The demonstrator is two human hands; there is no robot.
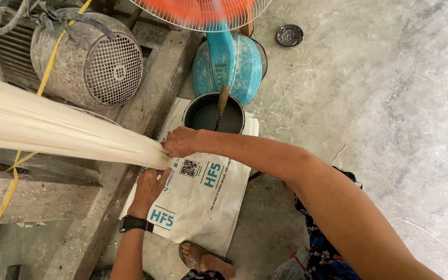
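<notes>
A thick bundle of pale cream strands (53,127) stretches from the left edge and narrows toward the middle. My right hand (181,141) is closed around the bundle's narrow end. My left hand (149,187), with a black watch on its wrist, sits just under that end, fingers curled up against the strands. Both hands are above a white printed sack (203,199) spread on the floor.
A black bucket (209,101) of dark liquid with a stick in it stands just beyond the sack. Behind it is a blue fan base (245,62) with an orange fan on top. A grey motor (86,57) with a mesh cover sits on concrete at left. My sandalled foot (198,256) rests near the sack.
</notes>
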